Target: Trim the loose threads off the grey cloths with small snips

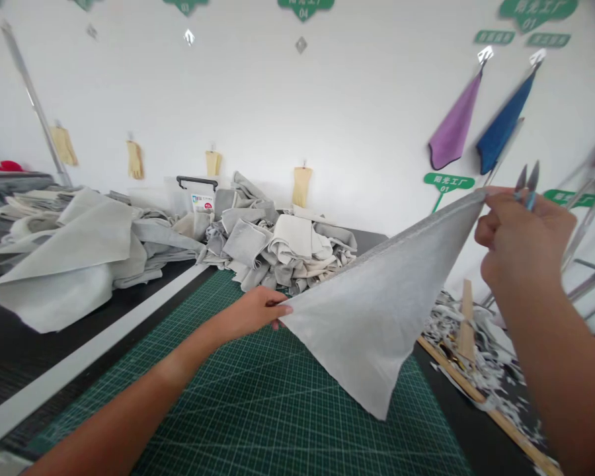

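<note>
A light grey cloth (371,311) hangs stretched between my two hands, over a green cutting mat (218,403) with a grid. My left hand (258,307) pinches its left corner between thumb and fingers. Higher up, my right hand (525,228) grips the upper right corner. Small scissors or thread snips (527,185) are also tucked in the right hand, with their pointed blades sticking up. The cloth's lower corner droops down close above the mat.
A heap of folded grey cloths (277,244) lies behind the mat, and larger grey fabric (79,258) is piled at the left. White scraps (496,357) and a wooden strip (466,324) lie at the right. Purple (456,122) and blue (506,122) cloths hang on the wall.
</note>
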The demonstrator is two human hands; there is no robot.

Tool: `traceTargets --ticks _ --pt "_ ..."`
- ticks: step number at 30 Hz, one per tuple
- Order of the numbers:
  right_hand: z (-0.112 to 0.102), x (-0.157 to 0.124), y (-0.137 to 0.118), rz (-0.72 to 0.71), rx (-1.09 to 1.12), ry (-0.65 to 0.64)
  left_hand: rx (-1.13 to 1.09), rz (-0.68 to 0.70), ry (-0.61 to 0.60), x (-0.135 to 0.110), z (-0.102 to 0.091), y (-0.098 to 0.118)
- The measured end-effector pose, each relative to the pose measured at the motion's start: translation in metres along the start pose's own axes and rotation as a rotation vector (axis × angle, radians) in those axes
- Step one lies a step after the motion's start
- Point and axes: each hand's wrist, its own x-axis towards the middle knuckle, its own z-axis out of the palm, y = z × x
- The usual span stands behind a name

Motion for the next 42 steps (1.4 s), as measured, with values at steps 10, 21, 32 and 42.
traceTargets --ticks 10,21,32,42 --pt "-0.053 0.0 -0.012 0.036 0.006 0.073 -0.057 0.173 0.148 -0.037 -0.034 0.057" --pt "-0.07 -0.024 -0.023 0.233 -0.021 0.055 0.066 0.187 0.396 -0.056 -0.057 0.095" --pt "-0.05 -0.057 -0.061 0.435 -0.054 -0.187 0.014 0.271 0.521 -0.054 -0.046 0.116" --pt "0.022 -0.146 -0.107 0.642 -0.047 -0.834 -0.149 0.382 -0.179 -0.046 0.052 0.152"
